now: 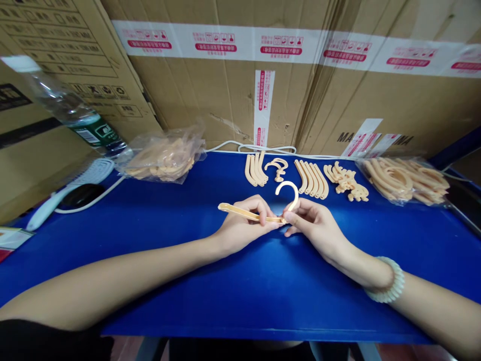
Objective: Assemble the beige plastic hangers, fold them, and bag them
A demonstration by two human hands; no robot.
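My left hand (246, 223) is closed around a cream plastic hanger arm (240, 211), which points out to the left. Between the fingers of my right hand (313, 223) is a cream hanger hook (294, 193), its curve standing up. The inner end of the arm meets the base of the hook between my fingertips; whether they are locked together I cannot tell. Just beyond my hands lie rows of loose hanger arms (311, 179), a second group of hanger arms (256, 169), a few loose hooks (277, 168) and a pile of hooks (345, 181).
Clear bags of hanger parts lie at left (165, 155) and right (406, 179) on the blue table (180, 291). A water bottle (75, 108), hairbrush (75, 185), black mouse (82, 195) and white cable (240, 146) are there too. Cardboard boxes (210, 100) wall the back.
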